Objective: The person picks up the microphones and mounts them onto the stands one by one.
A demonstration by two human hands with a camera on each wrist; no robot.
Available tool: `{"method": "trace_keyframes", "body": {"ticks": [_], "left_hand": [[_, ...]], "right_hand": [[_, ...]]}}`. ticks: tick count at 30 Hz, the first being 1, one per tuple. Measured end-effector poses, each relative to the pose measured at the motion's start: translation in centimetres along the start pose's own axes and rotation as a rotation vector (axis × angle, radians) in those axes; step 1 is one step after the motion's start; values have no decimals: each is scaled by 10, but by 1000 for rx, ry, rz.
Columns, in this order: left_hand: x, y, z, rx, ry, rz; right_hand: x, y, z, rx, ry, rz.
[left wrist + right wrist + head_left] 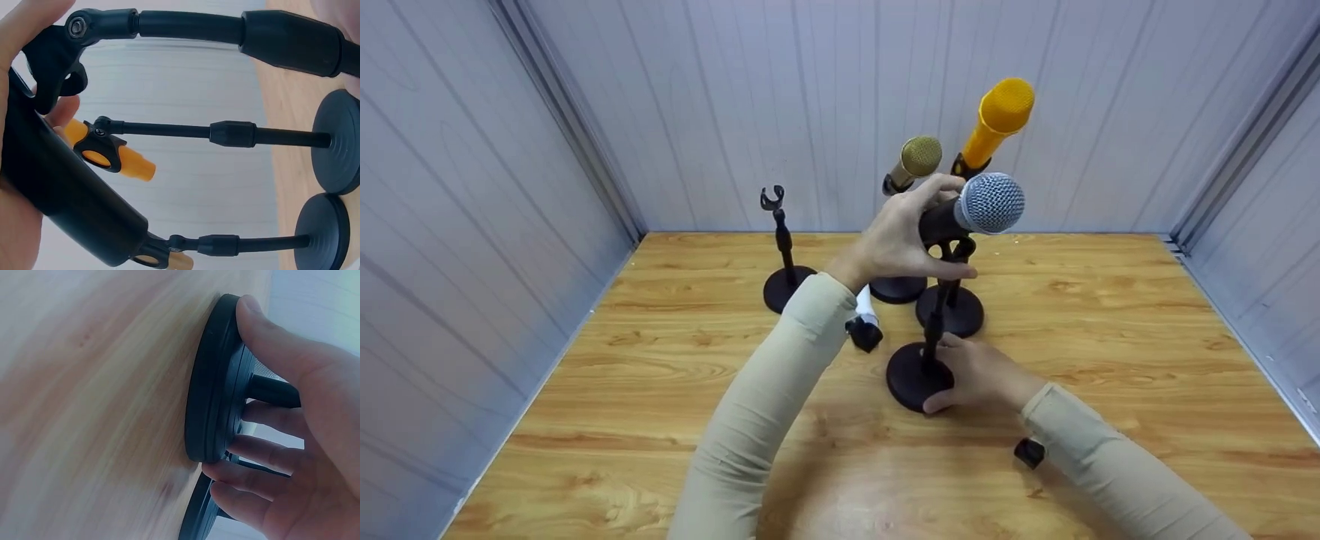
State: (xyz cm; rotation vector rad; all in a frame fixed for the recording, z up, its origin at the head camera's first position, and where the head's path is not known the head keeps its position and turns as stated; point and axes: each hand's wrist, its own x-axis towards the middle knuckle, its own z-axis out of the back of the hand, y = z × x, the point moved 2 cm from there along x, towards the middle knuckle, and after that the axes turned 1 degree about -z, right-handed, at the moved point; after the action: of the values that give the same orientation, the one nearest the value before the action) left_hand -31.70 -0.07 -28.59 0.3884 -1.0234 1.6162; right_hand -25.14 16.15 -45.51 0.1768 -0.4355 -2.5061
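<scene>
Black microphone [973, 208] within curled left hand [900, 236], right hand [981, 373] gripping round stand base [911, 377] below

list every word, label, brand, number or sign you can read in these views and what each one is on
None: no readable text shows in any view.
No lettering can be made out on the black microphone, the yellow microphone, the gold microphone or the front stand.
Any markings there are hidden or too small to read.

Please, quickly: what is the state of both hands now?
Left hand: closed, holding the black mic.
Right hand: closed, holding the front stand base.
</scene>
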Motion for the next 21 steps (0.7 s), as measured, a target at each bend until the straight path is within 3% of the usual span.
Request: {"method": "trace_keyframes", "body": {"ticks": [5, 10, 15, 18, 21], "left_hand": [[0, -26, 7, 10, -17, 1], [0, -29, 8, 33, -27, 4], [-2, -21, 5, 5, -47, 13], [-3, -6, -3, -26, -35, 18], [-3, 7, -10, 9, -30, 8]], "right_hand": [[2, 1, -2, -1, 10, 6], [4, 1, -1, -4, 18, -7], [5, 3, -1, -13, 14, -10], [4, 4, -2, -8, 12, 1], [3, 5, -3, -30, 3, 30]]}}
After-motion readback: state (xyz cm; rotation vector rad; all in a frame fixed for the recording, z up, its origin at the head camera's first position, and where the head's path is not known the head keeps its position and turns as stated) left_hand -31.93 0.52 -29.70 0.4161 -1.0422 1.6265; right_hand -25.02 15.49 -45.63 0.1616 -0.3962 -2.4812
